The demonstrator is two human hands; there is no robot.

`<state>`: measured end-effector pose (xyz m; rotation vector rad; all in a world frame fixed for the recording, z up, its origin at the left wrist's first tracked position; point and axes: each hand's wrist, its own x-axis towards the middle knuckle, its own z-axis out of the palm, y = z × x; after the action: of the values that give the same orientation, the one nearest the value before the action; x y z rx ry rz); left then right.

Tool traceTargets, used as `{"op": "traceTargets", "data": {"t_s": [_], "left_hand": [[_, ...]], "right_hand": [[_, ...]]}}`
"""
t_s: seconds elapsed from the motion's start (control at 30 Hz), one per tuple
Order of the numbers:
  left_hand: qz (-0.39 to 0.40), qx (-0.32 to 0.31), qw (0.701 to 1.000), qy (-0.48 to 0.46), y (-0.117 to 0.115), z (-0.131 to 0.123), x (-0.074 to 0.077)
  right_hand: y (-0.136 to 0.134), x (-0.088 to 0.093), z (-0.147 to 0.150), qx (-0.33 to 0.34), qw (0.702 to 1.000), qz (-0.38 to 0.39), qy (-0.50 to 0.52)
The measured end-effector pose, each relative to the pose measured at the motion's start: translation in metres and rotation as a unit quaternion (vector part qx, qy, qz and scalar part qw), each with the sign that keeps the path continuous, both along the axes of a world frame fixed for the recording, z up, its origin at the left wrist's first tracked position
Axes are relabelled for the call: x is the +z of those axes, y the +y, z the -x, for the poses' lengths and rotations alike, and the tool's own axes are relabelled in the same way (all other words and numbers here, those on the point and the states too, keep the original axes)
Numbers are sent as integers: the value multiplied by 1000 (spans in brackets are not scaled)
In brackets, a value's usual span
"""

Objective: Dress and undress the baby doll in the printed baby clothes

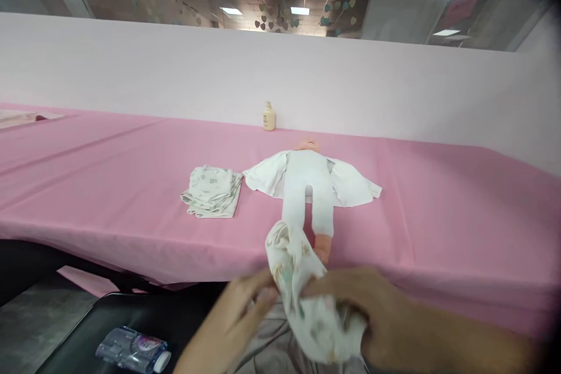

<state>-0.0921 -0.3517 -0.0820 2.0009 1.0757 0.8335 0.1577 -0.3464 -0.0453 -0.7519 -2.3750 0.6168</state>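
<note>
A white baby garment with a small print (287, 257) hangs between my hands over the table's front edge. My left hand (234, 318) is closed on its left edge, thumb and fingers pinched together. My right hand (363, 298), a little blurred, is wrapped round the lower, bunched part. The garment's upper end covers one lower leg of a doll (322, 242), whose other foot is bare. The doll lies on its back in white leggings (294, 204). Beneath it a white top (355, 184) is spread with both sleeves out. The doll's head is mostly hidden.
A folded stack of printed cloth (213, 190) lies left of the doll on the pink-covered table (109, 187). A cream pump bottle (269, 118) stands by the white wall. A clear plastic bottle (131, 350) lies on a black chair at lower left.
</note>
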Motion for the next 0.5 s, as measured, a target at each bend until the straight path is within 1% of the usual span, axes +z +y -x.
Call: {"op": "traceTargets", "data": {"t_s": [0.03,0.07,0.1,0.13,0.17,0.2,0.23,0.27,0.3,0.33,0.37,0.43,0.47,0.5], "left_hand": [[-28,49,998,13,22,8,-1],[-65,113,991,36,46,17,-1],[-112,192,974,39,71,26,2],[-157,255,953,38,97,36,5],[-179,298,936,54,124,45,9],[-222,344,910,62,150,54,13],[-259,380,883,92,177,62,15],[-274,391,866,148,201,69,14],[-268,394,853,211,224,75,12],[-241,376,848,285,244,80,7],[-212,345,846,346,260,83,0],[-168,290,848,410,281,88,-13],[-151,272,849,426,286,90,-18],[-141,258,850,436,289,91,-22]], "right_hand": [[9,7,-1,-26,993,110,47],[20,15,-2,-64,973,200,95],[33,21,-2,-113,946,269,143],[47,28,-2,-159,915,321,187],[62,34,-1,-193,882,362,230],[78,40,1,-214,854,394,264],[94,45,3,-220,834,416,287],[111,50,6,-218,824,430,299],[127,54,9,-210,822,431,306],[143,56,13,-202,828,423,309],[159,58,17,-194,839,406,305],[190,61,28,-199,873,352,274],[205,61,35,-206,895,316,238],[220,62,43,-219,921,259,192]]}}
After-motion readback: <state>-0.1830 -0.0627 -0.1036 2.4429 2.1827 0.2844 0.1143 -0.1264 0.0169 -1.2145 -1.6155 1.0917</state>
